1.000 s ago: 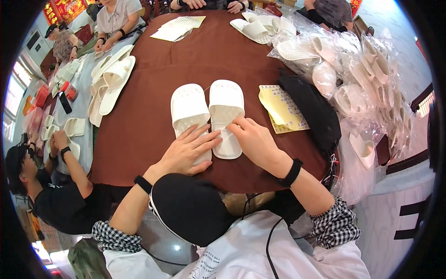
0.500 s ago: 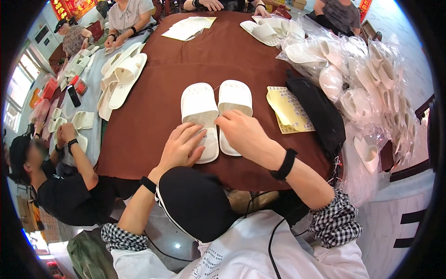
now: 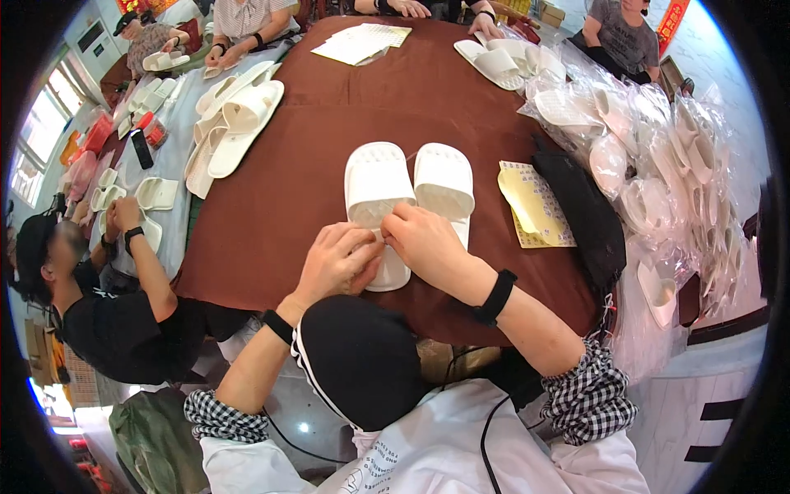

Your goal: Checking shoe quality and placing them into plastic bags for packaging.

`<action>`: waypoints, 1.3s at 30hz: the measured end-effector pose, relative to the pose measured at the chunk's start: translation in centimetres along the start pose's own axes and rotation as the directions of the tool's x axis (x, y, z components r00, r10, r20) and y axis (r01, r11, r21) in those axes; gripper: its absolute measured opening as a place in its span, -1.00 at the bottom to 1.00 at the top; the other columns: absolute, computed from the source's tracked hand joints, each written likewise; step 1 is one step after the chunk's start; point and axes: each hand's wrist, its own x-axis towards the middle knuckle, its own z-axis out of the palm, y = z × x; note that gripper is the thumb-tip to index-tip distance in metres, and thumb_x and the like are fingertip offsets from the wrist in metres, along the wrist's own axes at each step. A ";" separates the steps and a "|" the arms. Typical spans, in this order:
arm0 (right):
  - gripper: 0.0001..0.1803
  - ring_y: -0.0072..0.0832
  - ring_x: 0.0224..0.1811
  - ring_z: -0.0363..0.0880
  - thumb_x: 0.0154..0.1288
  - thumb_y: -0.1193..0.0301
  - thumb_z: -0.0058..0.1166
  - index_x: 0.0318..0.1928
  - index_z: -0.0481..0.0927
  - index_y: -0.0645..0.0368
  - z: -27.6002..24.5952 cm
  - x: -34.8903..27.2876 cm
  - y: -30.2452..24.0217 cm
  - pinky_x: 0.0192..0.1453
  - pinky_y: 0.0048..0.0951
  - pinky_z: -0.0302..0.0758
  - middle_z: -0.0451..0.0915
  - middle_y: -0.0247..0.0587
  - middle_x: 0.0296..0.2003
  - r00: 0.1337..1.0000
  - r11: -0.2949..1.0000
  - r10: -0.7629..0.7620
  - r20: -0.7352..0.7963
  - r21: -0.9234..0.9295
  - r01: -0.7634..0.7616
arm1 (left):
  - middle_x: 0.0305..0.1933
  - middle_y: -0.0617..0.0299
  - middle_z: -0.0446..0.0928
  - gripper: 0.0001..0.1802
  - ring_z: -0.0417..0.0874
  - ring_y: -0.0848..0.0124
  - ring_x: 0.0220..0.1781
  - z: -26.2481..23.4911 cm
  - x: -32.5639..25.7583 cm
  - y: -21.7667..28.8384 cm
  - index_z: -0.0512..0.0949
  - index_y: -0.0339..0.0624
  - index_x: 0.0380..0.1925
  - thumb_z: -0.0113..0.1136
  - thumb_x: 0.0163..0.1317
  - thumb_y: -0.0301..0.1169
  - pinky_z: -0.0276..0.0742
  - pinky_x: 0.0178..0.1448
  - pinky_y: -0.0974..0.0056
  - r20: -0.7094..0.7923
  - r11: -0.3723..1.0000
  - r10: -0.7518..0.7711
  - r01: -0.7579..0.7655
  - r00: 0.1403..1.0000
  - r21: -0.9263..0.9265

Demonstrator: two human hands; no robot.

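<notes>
"Cuffs in black-and-white check bunch around your forearms, and a black band circles each wrist."

"Where are your 2 hands?"

"Your left hand, fingers bent, is over the heel half of the left slipper, which is white. Your right hand meets it there, near that slipper's inner edge."

"And your grip?"

"Narrow at the right fingertips, loosely curled on the left. Whether either hand pinches something small cannot be told; your fingers hide that spot."

"How does the pair lie?"

"Side by side on the brown tablecloth, toes away from you. The right slipper is partly hidden by your right hand."

"What surrounds it?"

"On your right, yellow sheets with small printed marks, just beside a black cloth bundle. On your left, a co-worker's hands near more white footwear."

"Farther off?"

"A slipper pile at left, many slippers in clear plastic bags at right. Farthest, pale paper sheets and another person's hand."
</notes>
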 end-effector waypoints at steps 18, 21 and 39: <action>-0.85 -0.15 -0.16 0.57 0.16 0.53 0.06 -0.25 0.43 0.26 -0.5 0.0 0.4 -0.20 -0.21 0.58 0.47 -0.06 -0.27 0.981 0.966 -0.156 0.115 -0.192 0.176 | -0.12 0.29 0.59 -0.71 0.59 0.29 0.02 0.6 -0.5 0.0 0.71 -0.03 -0.21 0.41 -0.02 -0.46 0.48 0.16 0.13 0.005 0.996 0.066 -0.067 0.998 0.063; -0.80 -0.18 -0.16 0.57 0.10 0.55 0.10 -0.23 0.43 0.26 -0.8 -0.2 0.2 -0.21 -0.26 0.58 0.48 -0.07 -0.26 0.978 0.961 -0.174 0.118 -0.197 0.195 | -0.12 0.30 0.59 -0.71 0.59 0.29 0.02 0.6 -0.4 -0.1 0.71 -0.03 -0.22 0.41 -0.02 -0.46 0.47 0.17 0.12 0.001 0.995 0.080 -0.080 0.997 0.067; -0.81 -0.10 -0.17 0.60 0.16 0.59 0.02 -0.20 0.37 0.31 -1.6 -1.5 0.2 -0.21 -0.17 0.59 0.47 0.02 -0.24 0.993 0.991 -0.115 0.010 -0.069 0.115 | -0.03 0.22 0.65 -0.65 0.60 0.22 0.10 0.8 -0.3 -0.9 0.69 -0.19 -0.17 0.36 -0.06 -0.52 0.49 0.18 0.08 0.044 0.988 0.149 -0.146 0.988 -0.047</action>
